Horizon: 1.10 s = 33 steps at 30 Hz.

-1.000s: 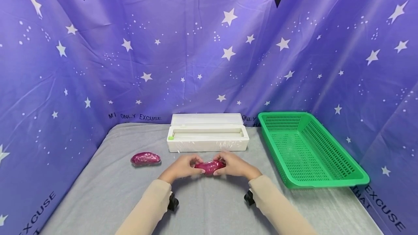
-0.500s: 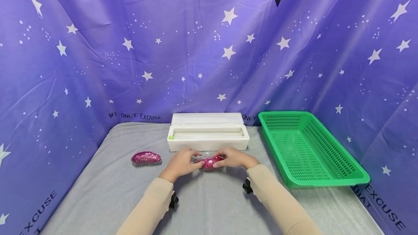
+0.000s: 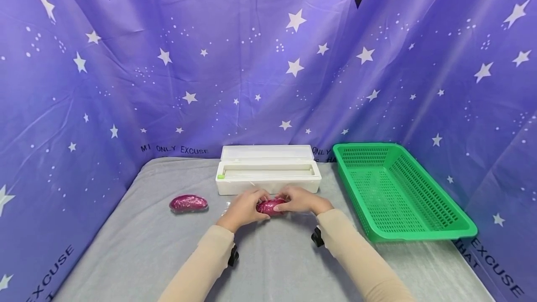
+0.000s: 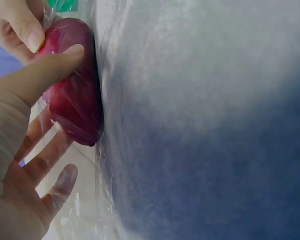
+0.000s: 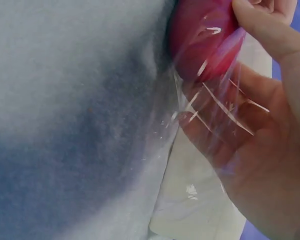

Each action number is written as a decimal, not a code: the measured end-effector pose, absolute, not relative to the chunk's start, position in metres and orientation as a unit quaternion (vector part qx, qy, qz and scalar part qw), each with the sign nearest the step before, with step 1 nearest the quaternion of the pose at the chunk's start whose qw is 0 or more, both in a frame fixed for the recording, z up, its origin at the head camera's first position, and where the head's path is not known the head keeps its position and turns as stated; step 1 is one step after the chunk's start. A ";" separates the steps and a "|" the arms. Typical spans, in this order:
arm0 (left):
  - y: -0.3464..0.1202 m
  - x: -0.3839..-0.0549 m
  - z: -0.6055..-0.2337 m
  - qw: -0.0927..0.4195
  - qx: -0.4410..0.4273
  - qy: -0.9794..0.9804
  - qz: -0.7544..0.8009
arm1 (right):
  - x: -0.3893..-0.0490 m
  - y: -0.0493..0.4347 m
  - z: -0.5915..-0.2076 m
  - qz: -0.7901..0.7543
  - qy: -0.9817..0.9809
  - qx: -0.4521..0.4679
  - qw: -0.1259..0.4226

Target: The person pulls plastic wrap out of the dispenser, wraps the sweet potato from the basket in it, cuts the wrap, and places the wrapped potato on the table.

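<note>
A purple-red sweet potato lies on the grey cloth in front of the white box, with clear plastic film around it. My left hand holds its left end, thumb on top and fingers behind, under the film. At the other end my right hand grips it, thumb over the top. In the right wrist view, loose film stretches from the sweet potato across the right fingers. The left wrist view shows film trailing by the left fingers. Hands hide both ends in the head view.
A second film-wrapped sweet potato lies to the left. Behind the hands stands the white cling-film box, lid raised, with a roll inside and a green slider at its left. A green plastic basket stands at the right.
The sweet potato has shifted slightly toward the box. Half a second ago my left fingers were more spread; now the left hand has moved right, closer around the sweet potato.
</note>
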<state>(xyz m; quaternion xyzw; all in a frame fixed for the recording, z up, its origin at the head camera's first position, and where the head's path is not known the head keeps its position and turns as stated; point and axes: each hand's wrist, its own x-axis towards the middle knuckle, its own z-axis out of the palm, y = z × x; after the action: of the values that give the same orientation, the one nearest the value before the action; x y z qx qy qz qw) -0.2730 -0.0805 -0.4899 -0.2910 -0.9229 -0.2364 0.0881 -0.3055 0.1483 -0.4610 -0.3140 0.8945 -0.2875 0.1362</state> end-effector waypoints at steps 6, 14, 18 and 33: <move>-0.082 -0.278 -0.491 0.075 -0.281 -0.923 -0.252 | -0.302 0.156 -0.462 -0.308 0.886 -0.330 0.106; -0.082 -0.285 -0.488 0.051 -0.274 -0.927 -0.251 | -0.296 0.164 -0.461 -0.253 0.915 -0.309 0.050; -0.083 -0.289 -0.486 0.051 -0.275 -0.930 -0.239 | -0.294 0.162 -0.460 -0.222 0.925 -0.307 -0.019; -0.081 -0.289 -0.478 0.102 -0.285 -0.940 -0.157 | -0.289 0.136 -0.473 -0.217 0.923 -0.309 -0.067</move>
<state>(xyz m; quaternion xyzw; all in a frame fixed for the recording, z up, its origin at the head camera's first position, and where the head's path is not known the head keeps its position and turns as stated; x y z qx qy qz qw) -0.2889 -0.0814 -0.4780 -0.2847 -0.9402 -0.1567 0.1020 -0.2892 0.1362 -0.4729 -0.3093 0.9234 -0.2171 -0.0671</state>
